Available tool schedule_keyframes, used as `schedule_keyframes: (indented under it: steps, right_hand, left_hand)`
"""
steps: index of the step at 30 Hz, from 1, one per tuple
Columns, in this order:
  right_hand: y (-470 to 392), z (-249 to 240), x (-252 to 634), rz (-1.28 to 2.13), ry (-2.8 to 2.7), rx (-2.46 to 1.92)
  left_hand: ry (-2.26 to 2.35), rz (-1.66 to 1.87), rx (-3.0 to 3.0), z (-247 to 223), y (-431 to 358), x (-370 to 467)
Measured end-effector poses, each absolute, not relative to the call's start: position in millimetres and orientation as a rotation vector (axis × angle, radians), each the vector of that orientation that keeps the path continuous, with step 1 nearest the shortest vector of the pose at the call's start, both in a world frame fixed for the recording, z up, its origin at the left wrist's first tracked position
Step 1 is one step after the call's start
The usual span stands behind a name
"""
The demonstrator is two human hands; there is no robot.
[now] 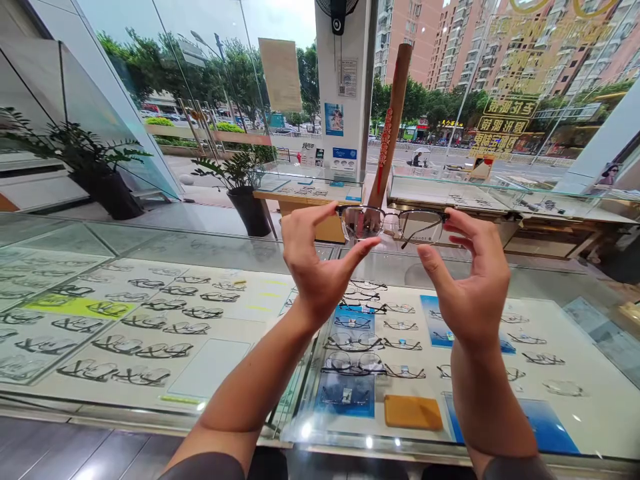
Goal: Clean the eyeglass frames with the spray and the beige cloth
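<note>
A pair of eyeglasses (391, 223) with a dark upper rim is held up in the air above the glass counter, lenses upright. My left hand (320, 257) has its fingers at the left end of the frame, the thumb stretched out below the left lens. On the other side, my right hand (470, 267) touches the right end with its fingertips, its thumb just under the right lens. One thin dark temple shows through the right lens. Both hands are raised, well apart from the counter.
Glass display cases (230, 337) with rows of spectacles span the view below. A brown-orange case (413, 412) lies near the front edge at right. Potted plants (250, 210) stand beyond, left of a white pillar (345, 87); large windows show a street.
</note>
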State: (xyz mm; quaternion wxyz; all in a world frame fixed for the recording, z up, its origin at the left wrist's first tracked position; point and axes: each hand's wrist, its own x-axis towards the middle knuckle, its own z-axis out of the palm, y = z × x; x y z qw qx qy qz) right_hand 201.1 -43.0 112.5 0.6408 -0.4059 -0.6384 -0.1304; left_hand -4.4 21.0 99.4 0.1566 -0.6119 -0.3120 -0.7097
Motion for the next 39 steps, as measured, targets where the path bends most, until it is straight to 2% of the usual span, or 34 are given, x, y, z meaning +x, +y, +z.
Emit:
schedule_keyframes:
  steps: [15,39]
  right_hand:
    - [-51,114,199,-0.237,-1.419,-0.89]
    - [-50,115,202,-0.355,-1.366,-0.815]
  left_hand:
    - [-0.871,-2.173,-1.824,105,9,-7]
    - [-0.835,-2.33,-2.018,104,19,-6]
